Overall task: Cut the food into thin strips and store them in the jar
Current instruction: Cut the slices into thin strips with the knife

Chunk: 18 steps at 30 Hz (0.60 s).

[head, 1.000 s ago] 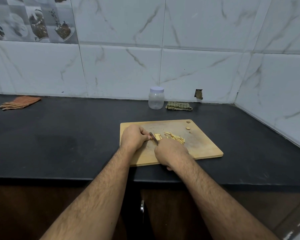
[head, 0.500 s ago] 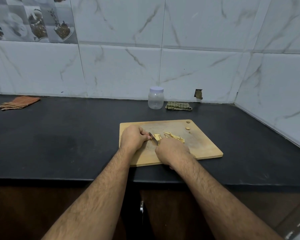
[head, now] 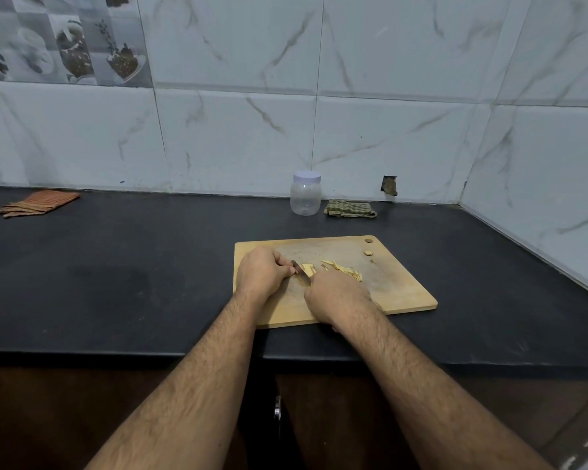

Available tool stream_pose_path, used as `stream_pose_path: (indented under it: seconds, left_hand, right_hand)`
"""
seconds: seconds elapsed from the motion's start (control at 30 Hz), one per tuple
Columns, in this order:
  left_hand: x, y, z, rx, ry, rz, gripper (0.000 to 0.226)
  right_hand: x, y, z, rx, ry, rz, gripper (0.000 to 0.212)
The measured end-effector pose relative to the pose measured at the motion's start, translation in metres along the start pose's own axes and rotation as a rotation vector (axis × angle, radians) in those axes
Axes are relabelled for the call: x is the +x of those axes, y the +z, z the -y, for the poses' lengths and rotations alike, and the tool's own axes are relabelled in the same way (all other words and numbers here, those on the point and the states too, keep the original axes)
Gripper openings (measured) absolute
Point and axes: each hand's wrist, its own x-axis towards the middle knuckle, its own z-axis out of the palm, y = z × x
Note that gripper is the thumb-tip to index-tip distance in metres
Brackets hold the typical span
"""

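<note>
Our right hand curls round the knife; our left hand pinches the food against the board. Cut strips lie just right of the blade. The lidded jar stands on the bench, behind the board.

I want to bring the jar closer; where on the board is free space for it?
Free: the board's right part, between the strips and its right edge, and the far strip behind the hands. Crowded: the middle, with both hands, knife and strips.
</note>
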Motion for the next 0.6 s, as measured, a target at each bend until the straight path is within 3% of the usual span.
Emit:
stream_pose_path:
  seconds: [0.6]
  left_hand:
    - [-0.0037, 0.0012, -0.0021, 0.022, -0.015, -0.022, 0.004]
  right_hand:
    - [0.0073, -0.0014, -0.0005, -0.009, -0.009, 0.009, 0.027]
